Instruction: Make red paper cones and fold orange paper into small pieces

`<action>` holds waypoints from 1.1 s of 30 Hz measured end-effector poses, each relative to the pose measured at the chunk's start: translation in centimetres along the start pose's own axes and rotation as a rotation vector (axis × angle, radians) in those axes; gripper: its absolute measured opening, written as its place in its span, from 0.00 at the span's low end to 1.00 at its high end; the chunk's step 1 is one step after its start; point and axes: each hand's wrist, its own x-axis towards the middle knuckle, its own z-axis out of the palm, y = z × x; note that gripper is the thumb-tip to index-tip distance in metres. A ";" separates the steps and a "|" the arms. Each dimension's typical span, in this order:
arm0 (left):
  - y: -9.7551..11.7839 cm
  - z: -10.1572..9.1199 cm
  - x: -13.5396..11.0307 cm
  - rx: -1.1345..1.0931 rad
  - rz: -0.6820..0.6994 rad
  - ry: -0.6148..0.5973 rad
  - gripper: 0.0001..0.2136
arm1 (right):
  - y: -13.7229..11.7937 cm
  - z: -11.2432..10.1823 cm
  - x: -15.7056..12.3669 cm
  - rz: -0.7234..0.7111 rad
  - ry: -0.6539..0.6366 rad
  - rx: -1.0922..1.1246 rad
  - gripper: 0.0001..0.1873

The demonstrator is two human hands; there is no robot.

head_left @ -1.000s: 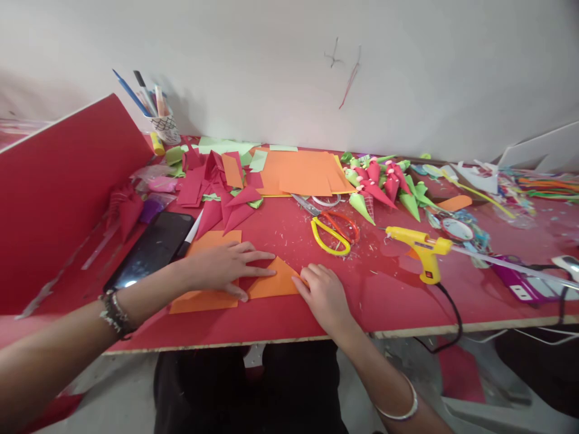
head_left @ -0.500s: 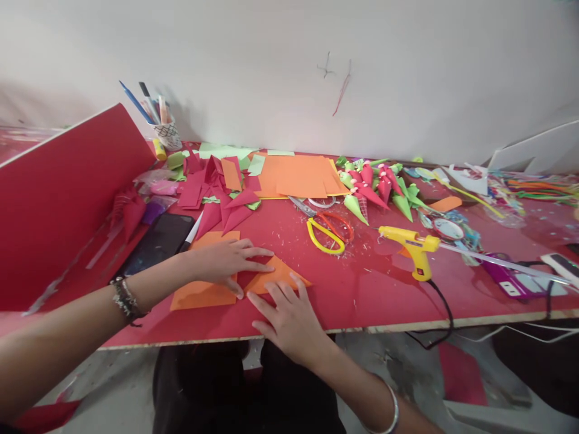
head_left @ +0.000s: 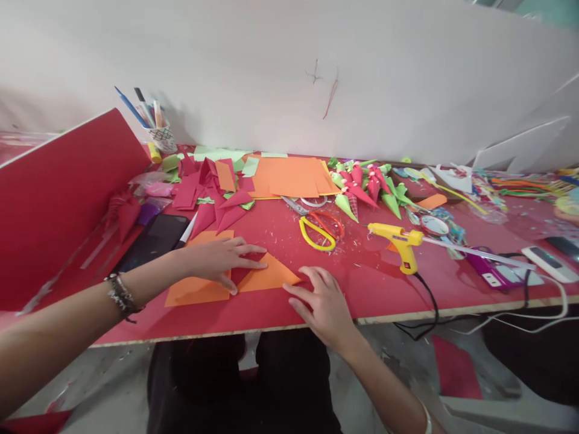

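Observation:
My left hand (head_left: 221, 258) lies flat, fingers spread, pressing on an orange paper sheet (head_left: 196, 289) on the red table (head_left: 375, 289). Its fingertips reach a folded orange triangle (head_left: 271, 276) of the same paper. My right hand (head_left: 323, 304) rests open on the table just right of the triangle's tip, fingers spread, near the table's front edge. Neither hand grips anything.
Yellow-and-orange scissors (head_left: 319, 229), a yellow glue gun (head_left: 400, 241) with black cord, a dark phone (head_left: 154, 241), red and orange paper pieces (head_left: 289, 176), green and red paper cones (head_left: 366, 187), a pen cup (head_left: 163, 137), and an upright red board (head_left: 58, 193) at left.
My right hand slid from over the triangle's lower edge to the right, beside its tip. The left hand stays pressed on the orange paper. The view shifted slightly.

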 end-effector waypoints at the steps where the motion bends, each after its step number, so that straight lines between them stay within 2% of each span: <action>1: 0.0 0.0 0.0 -0.006 -0.002 -0.005 0.32 | 0.4 -0.1 -0.3 0.012 0.003 -0.007 0.16; 10: -0.1 0.4 -0.7 -0.095 -0.042 0.031 0.29 | 2.3 -0.6 -2.1 0.067 0.099 -0.104 0.15; 16: 2.6 -0.4 -0.5 -0.061 -0.182 -0.069 0.31 | 1.1 -0.7 -0.9 0.060 0.050 -0.091 0.15; 18: 3.8 -0.2 -0.3 -0.064 -0.227 -0.025 0.30 | 0.3 -0.3 0.0 0.026 0.035 -0.026 0.21; 22: 5.4 1.1 0.2 -0.038 -0.298 0.148 0.26 | -0.4 0.7 1.8 -0.015 -0.015 0.099 0.28; 26: 5.9 2.3 0.5 -0.012 -0.328 0.243 0.25 | -0.3 1.1 2.9 0.010 -0.058 0.094 0.26; 29: 6.3 2.4 0.8 0.046 -0.339 0.269 0.26 | -0.2 0.9 3.3 -0.015 -0.041 0.093 0.22; 33: 7.2 1.3 1.3 0.154 -0.327 0.323 0.24 | -0.1 0.1 3.7 0.047 -0.071 0.479 0.21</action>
